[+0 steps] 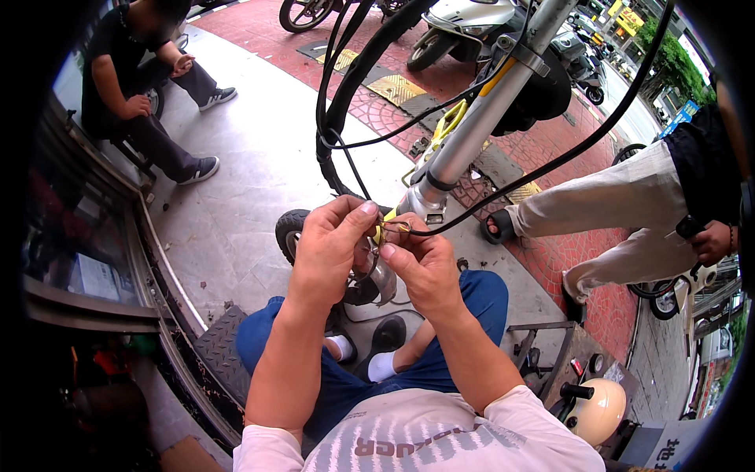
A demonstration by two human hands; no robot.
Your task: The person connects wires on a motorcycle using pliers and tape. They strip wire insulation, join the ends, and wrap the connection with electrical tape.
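Both of my hands are raised at the centre, over my bent knees, fingertips nearly meeting. My left hand (330,245) pinches thin yellow and dark wires (395,227) between thumb and fingers. The same wires are pinched by my right hand (425,271), whose thumb points at the left one. From beside the right fingers a thick black cable (550,165) curves up to the upper right. Just beyond my hands stands a kick scooter with a silver stem (470,122); its black-tyred wheel (289,236) shows left of my left hand. Exactly how the wire ends meet is hidden by my fingers.
Black cables (324,102) hang beside the stem. A person (130,86) sits at the left by a glass door (86,275); another in light trousers (613,185) stands at the right. A cream helmet-like rounded object (602,409) lies near a low metal stand (582,350). Motor scooters (464,31) are parked behind.
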